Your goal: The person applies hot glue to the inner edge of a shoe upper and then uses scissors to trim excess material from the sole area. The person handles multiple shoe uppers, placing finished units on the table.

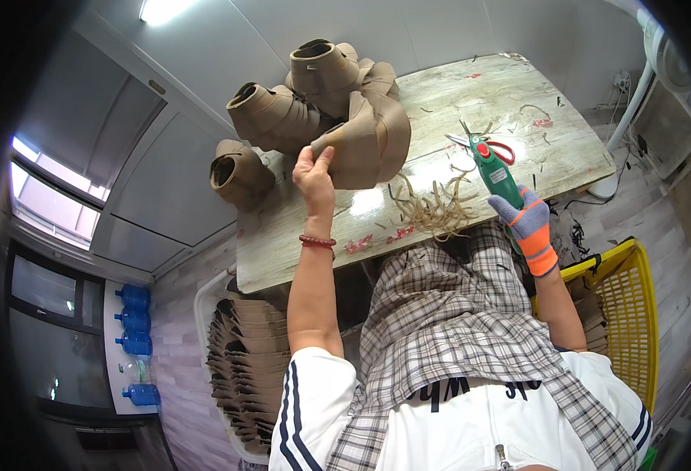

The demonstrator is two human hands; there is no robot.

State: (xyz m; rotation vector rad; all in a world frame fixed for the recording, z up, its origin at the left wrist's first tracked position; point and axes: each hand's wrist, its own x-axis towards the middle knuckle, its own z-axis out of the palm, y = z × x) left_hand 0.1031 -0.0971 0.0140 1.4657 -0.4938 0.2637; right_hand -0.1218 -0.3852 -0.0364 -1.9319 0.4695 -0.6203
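Note:
My left hand [314, 179] pinches the lower left edge of a tan shoe upper [361, 149], raised over the table beside a heap of similar pieces. In the gloved right hand [532, 228], fingers wrapped round its body, is a green power cutter [496, 171] with a red button, its tip pointing up and away. Red-handled scissors [505, 151] lie on the table partly behind the cutter. Between the two hands, a pile of thin tan trimmings [433, 210] rests near the table's front edge.
Stacked tan uppers [282, 118] and a single one [239, 174] stand at the table's [510, 94] left. A white bin [204, 314] of nested pieces sits below left; a yellow basket [632, 314] sits at the right. Blue water jugs [135, 320] line the left wall.

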